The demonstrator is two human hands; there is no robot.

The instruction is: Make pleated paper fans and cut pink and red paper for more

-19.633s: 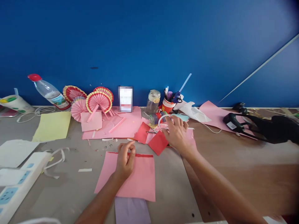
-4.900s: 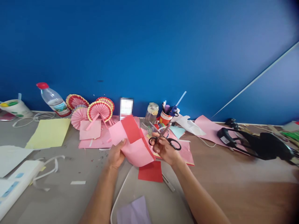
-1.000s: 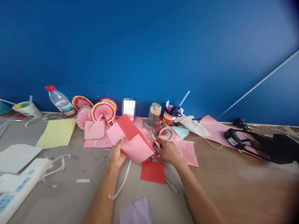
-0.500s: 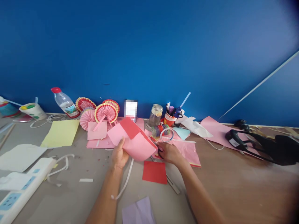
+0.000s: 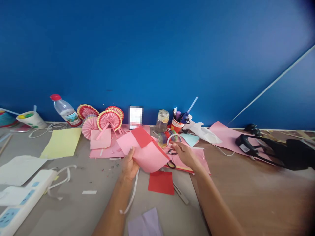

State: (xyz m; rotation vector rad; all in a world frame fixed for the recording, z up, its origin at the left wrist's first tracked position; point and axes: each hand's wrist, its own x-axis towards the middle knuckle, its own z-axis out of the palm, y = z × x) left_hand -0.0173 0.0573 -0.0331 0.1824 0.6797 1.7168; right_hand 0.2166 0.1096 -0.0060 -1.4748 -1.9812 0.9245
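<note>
My left hand (image 5: 130,166) grips pink paper (image 5: 147,156) by its left edge, thumb on top. A red paper piece (image 5: 142,137) lies over the pink sheet's upper part. My right hand (image 5: 184,154) reaches past the sheet's right side, its fingertips closed at the near rim of a roll of tape (image 5: 181,138). Between the pink paper and that hand, black-handled scissors (image 5: 171,164) lie partly hidden. A red paper square (image 5: 161,183) rests below the held sheet, beside a slim utility knife (image 5: 180,193).
Folded paper fans (image 5: 110,120) stand at the back left near a plastic bottle (image 5: 66,111). Behind the tape are a glass jar (image 5: 162,120) and a pen cup (image 5: 176,125). A power strip (image 5: 27,193) lies at left, a black strapped device (image 5: 268,152) at right.
My right hand has let go of the scissors and moved up and right to the tape roll. The left hand still holds the pink paper, shifted slightly right.
</note>
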